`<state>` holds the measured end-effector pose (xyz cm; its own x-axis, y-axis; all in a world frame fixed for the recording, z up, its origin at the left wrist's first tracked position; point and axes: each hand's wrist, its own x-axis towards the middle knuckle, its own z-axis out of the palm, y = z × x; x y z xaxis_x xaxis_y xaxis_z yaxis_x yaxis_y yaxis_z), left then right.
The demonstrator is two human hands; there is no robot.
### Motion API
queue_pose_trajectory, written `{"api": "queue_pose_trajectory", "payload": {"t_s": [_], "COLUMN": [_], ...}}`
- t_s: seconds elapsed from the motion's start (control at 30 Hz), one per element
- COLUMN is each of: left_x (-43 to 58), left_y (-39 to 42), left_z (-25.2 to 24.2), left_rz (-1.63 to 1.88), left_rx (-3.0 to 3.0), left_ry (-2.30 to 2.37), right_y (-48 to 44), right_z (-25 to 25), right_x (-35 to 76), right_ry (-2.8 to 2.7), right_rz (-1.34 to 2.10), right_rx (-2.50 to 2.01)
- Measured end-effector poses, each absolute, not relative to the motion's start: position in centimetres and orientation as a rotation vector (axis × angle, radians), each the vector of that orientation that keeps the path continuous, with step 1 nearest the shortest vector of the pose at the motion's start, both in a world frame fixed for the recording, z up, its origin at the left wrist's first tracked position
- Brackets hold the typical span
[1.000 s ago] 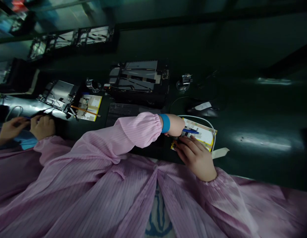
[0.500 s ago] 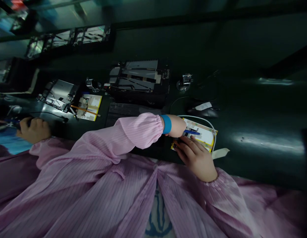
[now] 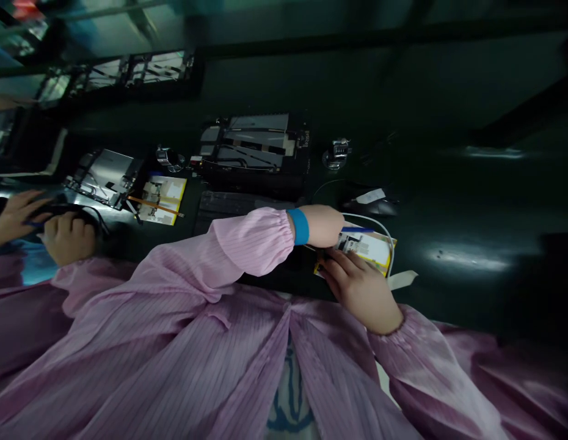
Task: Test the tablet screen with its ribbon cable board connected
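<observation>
My left hand (image 3: 324, 225), with a blue band at the wrist, reaches across to the right, closed around a slim blue pen-like tool (image 3: 358, 230). The tool's visible end points right, over a white panel (image 3: 378, 250) with yellow edges and printed markings. Just below, my right hand (image 3: 361, 287) rests on the panel's lower left part. Its fingers are bent and pressed together at small dark parts there; what they hold is hidden. A white cord (image 3: 388, 235) curves around the panel's right side, and a pale strip (image 3: 402, 280) sticks out beside it.
Behind lies an opened device (image 3: 254, 143) with grey cells and cables. A metal counter (image 3: 338, 153) and a mouse (image 3: 373, 201) are to its right. On the left are another open device (image 3: 107, 174), a yellow-edged panel (image 3: 162, 198) and a co-worker's hands (image 3: 69, 237).
My left hand and the blue tool have risen slightly away from my right hand, which stays on the panel. A second co-worker's hand has come into view at the far left.
</observation>
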<state>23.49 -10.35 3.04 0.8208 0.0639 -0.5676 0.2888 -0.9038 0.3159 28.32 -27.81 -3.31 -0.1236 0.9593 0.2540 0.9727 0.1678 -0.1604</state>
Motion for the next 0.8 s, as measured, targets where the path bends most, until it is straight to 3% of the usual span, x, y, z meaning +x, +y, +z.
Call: {"api": "queue_pose_trajectory", "payload": {"t_s": [0.1,0.47,0.8], "left_x": [22.4,22.0,22.1], "left_y": [-10.1,-12.8,-12.3], "left_z": [3.9,3.2,4.7], "left_rz": [-0.49,-0.801,-0.534], "left_rx": [2.656,2.554,2.277], "left_ry": [0.294,0.02,0.111], "right_y": [-28.0,-30.6,-33.9], "right_z": [-3.6,-2.1,2.1], "right_x": [28.3,29.9,31.4], "right_ry": [-2.103,-1.895,-1.272], "right_rz": [-0.03,0.074,0.606], "right_rx": [-1.831,-1.899,-1.716]}}
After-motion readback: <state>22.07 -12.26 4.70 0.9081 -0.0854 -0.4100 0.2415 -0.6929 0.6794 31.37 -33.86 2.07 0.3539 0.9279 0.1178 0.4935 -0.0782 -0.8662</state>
